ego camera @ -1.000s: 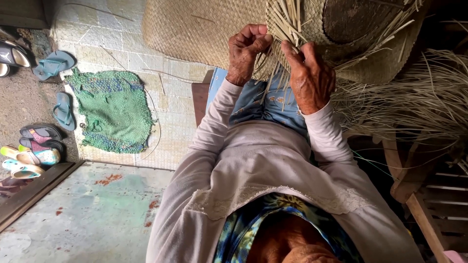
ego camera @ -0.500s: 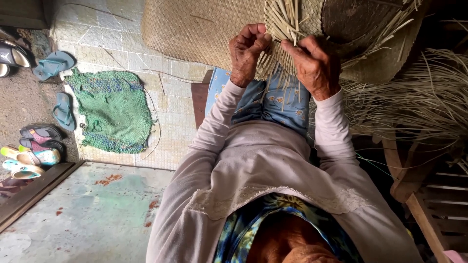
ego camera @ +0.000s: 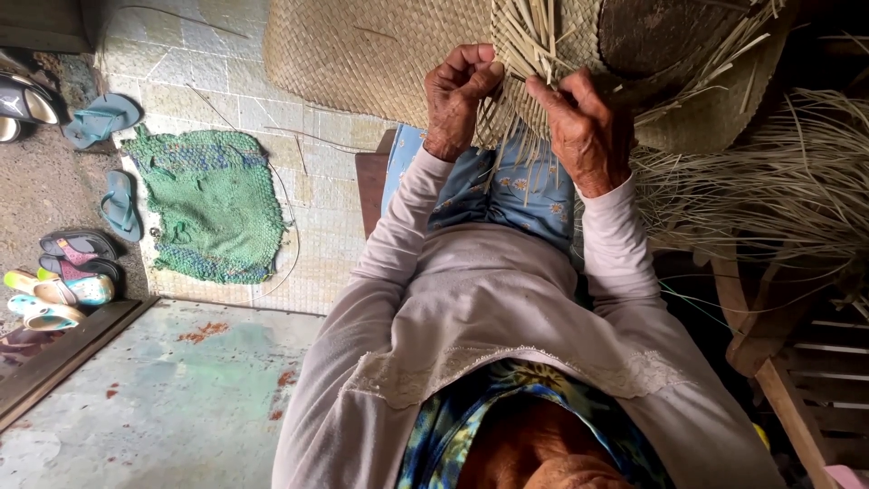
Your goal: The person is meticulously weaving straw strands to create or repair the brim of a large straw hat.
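You're weaving the straw mat [ego camera: 380,54], held up over your lap w/ loose strands [ego camera: 534,36] sticking out at its edge. Left hand [ego camera: 460,95] is pinching a strand, fingers curled tight; right hand [ego camera: 584,122] is clamping strands beside it. Looks mid-plait; the crossing strand likely needs tucking under. Beyond: dry straw pile [ego camera: 778,199], green rug [ego camera: 213,204], sandals [ego camera: 68,272] on tile floor [ego camera: 317,244].

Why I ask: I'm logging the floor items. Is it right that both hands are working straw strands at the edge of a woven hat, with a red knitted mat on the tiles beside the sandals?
Not quite: the head view shows the knitted mat is green, not red. Both the left hand and right hand work the straw strands at the woven hat, near the sandals.
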